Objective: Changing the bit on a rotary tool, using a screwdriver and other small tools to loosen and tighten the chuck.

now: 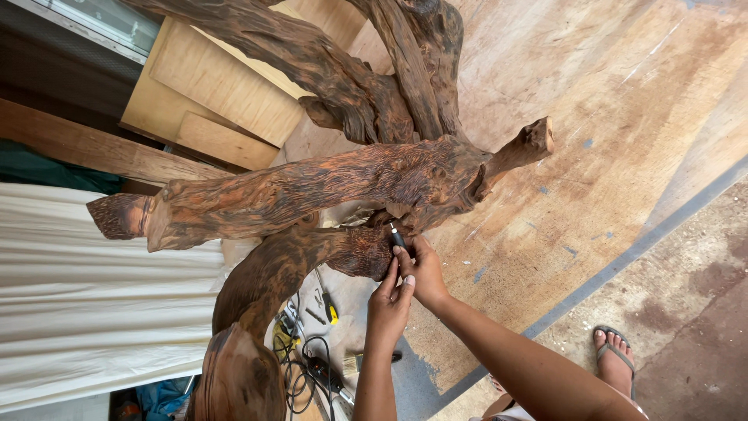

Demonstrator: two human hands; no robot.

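I've got the small rotary tool (398,236) pinched in my right hand (425,271), tip on the gnarled root sculpture (327,187) at 12 o'clock; left hand (387,306) pressed on as a brace (keeps it steady). I'd judge light passes along the grain work best.

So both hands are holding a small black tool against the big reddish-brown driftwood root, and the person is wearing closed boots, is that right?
Not quite. The head view shows a bare foot in an open sandal, not closed boots. The rest holds: left hand and right hand hold the small black tool against the root.
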